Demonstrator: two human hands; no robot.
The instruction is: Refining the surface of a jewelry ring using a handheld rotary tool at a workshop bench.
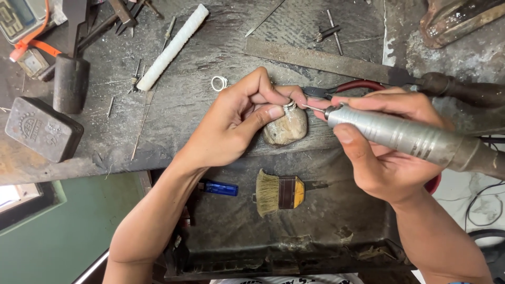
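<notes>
The rotary handpiece (pixel 415 138), a ribbed grey metal cylinder, looks rigid and fairly heavy; the right hand (pixel 384 147) wraps its barrel closed, pen-style. The ring (pixel 290 105), small, silvery, light and probably slippery, sits pinched at its rim between left hand (pixel 236 123) fingertips above the worn bench peg (pixel 285 128).

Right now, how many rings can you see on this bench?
2. One metal ring is pinched in the left hand against the bench peg; one pale ring lies on the benchtop just beyond. Clutter may hide others.
</notes>
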